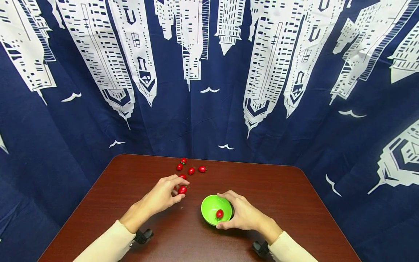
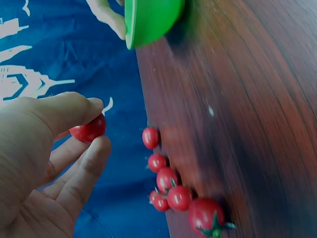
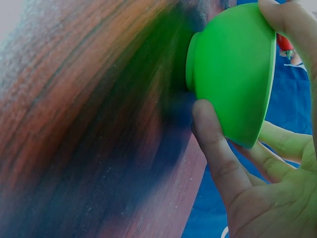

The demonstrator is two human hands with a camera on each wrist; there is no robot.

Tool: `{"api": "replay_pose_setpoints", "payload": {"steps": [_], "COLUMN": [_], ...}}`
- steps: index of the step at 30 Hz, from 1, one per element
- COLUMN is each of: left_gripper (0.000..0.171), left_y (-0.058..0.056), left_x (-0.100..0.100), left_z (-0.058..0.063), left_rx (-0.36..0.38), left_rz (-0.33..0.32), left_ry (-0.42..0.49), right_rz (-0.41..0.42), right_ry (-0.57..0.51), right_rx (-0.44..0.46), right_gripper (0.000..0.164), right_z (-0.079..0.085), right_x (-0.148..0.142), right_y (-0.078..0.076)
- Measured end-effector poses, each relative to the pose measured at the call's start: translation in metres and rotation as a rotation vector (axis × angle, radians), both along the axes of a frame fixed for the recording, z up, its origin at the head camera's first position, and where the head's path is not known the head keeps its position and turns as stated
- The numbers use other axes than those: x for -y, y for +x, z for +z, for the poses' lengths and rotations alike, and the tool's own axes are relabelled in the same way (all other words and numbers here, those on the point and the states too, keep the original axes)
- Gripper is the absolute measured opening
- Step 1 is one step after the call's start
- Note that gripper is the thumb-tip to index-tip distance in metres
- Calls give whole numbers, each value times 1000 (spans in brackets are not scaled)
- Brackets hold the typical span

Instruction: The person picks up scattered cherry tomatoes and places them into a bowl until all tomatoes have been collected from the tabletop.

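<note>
A red cherry tomato [image 2: 89, 130] is pinched between the thumb and fingertips of my left hand [image 1: 162, 194], above the table. My right hand [image 1: 243, 213] grips a small green bowl [image 1: 208, 204] from its right side, with the thumb at the near rim and fingers round the far side and outer wall [image 3: 228, 74]. Inside the bowl lies one cherry tomato [image 1: 219, 213]. Beyond my left hand, several loose cherry tomatoes [image 1: 191, 170] are spread on the tabletop; the left wrist view shows them in a rough row, the largest [image 2: 205, 216] with a green stem.
The dark reddish-brown wooden table [image 1: 278, 189] has rounded far corners. Behind it hangs a navy cloth [image 1: 176, 120] printed with white upside-down buildings and birds. Each wrist wears a black strap-on device [image 1: 143, 236].
</note>
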State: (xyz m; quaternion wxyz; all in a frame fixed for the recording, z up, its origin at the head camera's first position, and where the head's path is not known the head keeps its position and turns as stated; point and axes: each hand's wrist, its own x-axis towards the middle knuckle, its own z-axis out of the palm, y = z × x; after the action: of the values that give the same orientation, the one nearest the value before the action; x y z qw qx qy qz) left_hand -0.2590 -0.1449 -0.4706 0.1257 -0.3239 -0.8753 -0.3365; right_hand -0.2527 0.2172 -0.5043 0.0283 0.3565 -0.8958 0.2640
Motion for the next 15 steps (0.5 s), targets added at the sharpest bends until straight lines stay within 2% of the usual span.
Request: {"api": "replay_pose_setpoints", "payload": {"steps": [15], "left_gripper": [32], "left_y": [-1], "left_x": [-37], "left_z": [8], "left_rx": [6], "left_rz": [-79], "left_ry": [-54], "right_rz": [-4], "right_ry": [5], "right_rx": [4], "right_gripper": [100], "right_z": [-2], "right_x": [0], "right_y": [-2]}}
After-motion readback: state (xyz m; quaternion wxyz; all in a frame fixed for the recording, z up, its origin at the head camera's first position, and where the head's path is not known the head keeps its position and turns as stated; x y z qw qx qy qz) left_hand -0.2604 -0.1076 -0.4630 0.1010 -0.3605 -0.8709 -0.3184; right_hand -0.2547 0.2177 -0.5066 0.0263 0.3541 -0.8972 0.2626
